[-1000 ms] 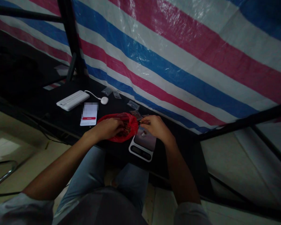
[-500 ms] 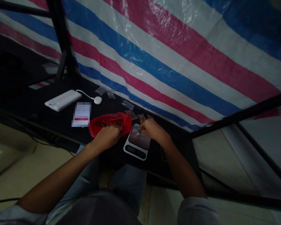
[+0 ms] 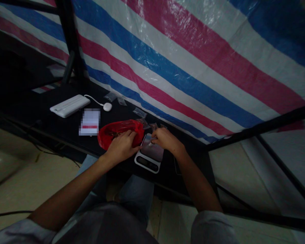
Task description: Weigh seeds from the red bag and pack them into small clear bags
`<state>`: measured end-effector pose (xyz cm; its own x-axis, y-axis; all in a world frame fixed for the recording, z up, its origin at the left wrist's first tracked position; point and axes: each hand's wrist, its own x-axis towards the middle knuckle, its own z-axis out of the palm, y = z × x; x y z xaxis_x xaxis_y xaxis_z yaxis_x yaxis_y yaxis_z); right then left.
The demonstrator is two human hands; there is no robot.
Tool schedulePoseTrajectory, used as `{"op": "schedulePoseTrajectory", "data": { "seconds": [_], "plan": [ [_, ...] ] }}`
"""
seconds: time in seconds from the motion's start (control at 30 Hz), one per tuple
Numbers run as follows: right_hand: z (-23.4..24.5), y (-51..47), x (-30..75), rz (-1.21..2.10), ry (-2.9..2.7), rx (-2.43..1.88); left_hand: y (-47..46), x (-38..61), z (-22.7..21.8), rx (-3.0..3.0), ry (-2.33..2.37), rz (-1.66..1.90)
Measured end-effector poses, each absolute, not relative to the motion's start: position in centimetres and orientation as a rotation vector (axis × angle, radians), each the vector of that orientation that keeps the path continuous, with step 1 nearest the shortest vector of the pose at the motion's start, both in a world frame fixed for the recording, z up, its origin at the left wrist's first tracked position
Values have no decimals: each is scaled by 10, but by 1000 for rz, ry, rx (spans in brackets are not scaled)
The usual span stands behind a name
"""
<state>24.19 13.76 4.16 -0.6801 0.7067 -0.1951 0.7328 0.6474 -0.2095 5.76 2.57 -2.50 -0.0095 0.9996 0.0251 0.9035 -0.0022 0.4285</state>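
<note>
My left hand point(image 3: 123, 146) lies curled over a red plastic bag point(image 3: 117, 134), its fingers closed on the bag near the right end. Dark reddish-brown bits show through the bag's opening. My right hand point(image 3: 165, 139) is apart from the bag, above a white digital kitchen scale point(image 3: 147, 162), pinching something small over the scale's dark platform. The pinched item is too small to name. Several small clear plastic bags point(image 3: 139, 112) lie on the black table point(image 3: 66, 128) beyond my hands.
A white power bank point(image 3: 69, 105) lies on the table, with a cable running to a small round white device point(image 3: 107, 106). A white card point(image 3: 89, 122) with a red stripe, partly blurred, lies left of the red bag. A striped tarp point(image 3: 180, 67) and black poles stand behind.
The view has tilted and shifted slightly. The red bag sits further left of the scale, and my right hand has moved lower over the platform.
</note>
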Motion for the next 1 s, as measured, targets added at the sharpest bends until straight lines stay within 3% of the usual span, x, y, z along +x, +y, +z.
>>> {"op": "schedulePoseTrajectory", "data": {
  "seconds": [0.57, 0.7, 0.87, 1.0],
  "plan": [
    [40, 143, 255, -714, 3002, 1327, 47, 70, -27, 1800, 2104, 630],
    [36, 142, 283, -790, 2978, 1448, 67, 61, -26, 1674, 1912, 787],
    [14, 152, 298, -716, 2815, 1632, 83, 34, -11, 1407, 1648, 1041],
    [-10, 165, 287, -670, 2715, 1657, 79, 26, -2, 1381, 1679, 967]
  ]
}}
